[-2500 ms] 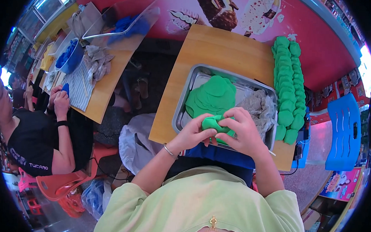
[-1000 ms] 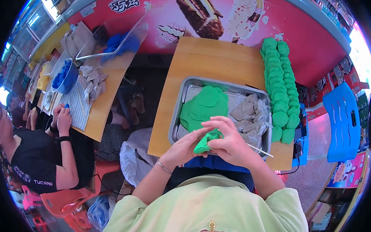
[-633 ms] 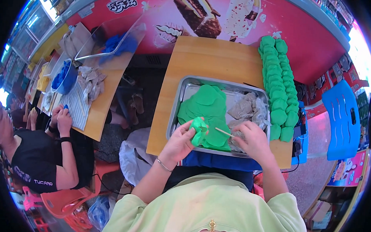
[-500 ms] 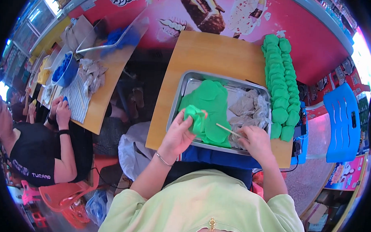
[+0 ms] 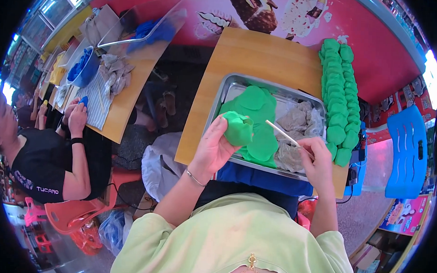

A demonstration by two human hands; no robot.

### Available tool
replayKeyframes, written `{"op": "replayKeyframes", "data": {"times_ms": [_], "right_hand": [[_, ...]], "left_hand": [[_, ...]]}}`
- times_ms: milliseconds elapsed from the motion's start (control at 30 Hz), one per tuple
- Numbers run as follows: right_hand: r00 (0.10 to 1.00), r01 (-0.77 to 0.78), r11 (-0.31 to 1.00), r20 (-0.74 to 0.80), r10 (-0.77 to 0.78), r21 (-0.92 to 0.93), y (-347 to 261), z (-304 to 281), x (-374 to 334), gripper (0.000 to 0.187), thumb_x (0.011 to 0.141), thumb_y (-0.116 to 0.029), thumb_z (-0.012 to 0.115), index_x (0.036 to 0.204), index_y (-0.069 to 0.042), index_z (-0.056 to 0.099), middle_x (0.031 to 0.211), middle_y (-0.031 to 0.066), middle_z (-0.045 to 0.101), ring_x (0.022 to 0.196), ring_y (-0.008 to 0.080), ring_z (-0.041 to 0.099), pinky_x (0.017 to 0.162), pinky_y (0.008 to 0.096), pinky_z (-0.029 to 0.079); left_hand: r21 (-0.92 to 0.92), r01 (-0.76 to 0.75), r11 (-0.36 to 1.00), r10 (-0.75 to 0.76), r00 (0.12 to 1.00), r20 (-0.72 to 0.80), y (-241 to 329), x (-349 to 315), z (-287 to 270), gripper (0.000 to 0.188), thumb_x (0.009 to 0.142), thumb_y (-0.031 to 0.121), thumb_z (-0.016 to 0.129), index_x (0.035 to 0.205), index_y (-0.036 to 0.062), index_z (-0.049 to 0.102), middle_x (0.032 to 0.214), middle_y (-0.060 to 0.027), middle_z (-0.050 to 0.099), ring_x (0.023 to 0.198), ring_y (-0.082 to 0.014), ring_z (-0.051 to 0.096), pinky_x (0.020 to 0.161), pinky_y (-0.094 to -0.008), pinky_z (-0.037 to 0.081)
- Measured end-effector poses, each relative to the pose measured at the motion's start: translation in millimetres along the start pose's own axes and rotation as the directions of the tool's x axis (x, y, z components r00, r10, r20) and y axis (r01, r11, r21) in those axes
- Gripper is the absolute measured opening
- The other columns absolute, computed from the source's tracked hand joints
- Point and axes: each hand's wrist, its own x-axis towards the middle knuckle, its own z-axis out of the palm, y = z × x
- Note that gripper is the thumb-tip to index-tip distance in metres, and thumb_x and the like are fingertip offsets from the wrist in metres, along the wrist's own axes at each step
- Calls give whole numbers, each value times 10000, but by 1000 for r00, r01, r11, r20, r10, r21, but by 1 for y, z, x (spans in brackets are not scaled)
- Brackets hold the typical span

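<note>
In my left hand (image 5: 217, 147) I hold a soft green cup-shaped piece (image 5: 239, 130), its open mouth turned toward the right. My right hand (image 5: 316, 161) pinches a thin pale stick (image 5: 282, 132), whose tip points up and left, apart from the green piece. Beneath both hands lies a metal tray (image 5: 223, 96). On its left side is a layer of flat, thin, round green sheets (image 5: 262, 114). Brownish-grey lumps (image 5: 293, 117), partly wrapped in clear plastic, fill its right side.
Along the right edge of the wooden table (image 5: 245, 53) run rows of stacked green rounded pieces (image 5: 336, 107). A blue plastic chair (image 5: 407, 148) stands at right. A person in black (image 5: 44, 159) works at another table (image 5: 134, 80) on the left, near a blue tub (image 5: 83, 67).
The green piece has turned in my left hand and looks rounder and more opened out. My right hand has drawn slightly right with the stick. The whole view has shifted a little.
</note>
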Motion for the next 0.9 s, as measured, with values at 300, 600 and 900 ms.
{"op": "replayKeyframes", "data": {"times_ms": [300,600,900], "right_hand": [[987,157,986,-15,-158,-53,-22,13,-2,171,775,16,639,934,-47,639,804,81,551,661,191,574,564,279,453],[991,132,983,-21,-130,132,-20,34,-3,185,751,35,658,924,-23,625,791,100,548,686,224,570,589,300,451],[996,9,944,85,-39,331,-12,47,-8,146,820,62,596,954,5,589,839,29,540,653,71,519,563,190,414]], "left_hand": [[111,-44,993,41,999,30,-1,-2,10,313,974,240,424,1210,37,454,1219,-162,519,1097,-269,547,941,-435,472],[341,-147,928,119,988,103,-4,-3,6,305,912,128,554,1181,-4,495,1146,-202,573,1034,-273,598,878,-399,512],[248,-178,952,165,984,74,-5,-4,5,262,871,72,616,1112,-17,563,1052,-115,624,934,-146,608,815,-264,495]]}}
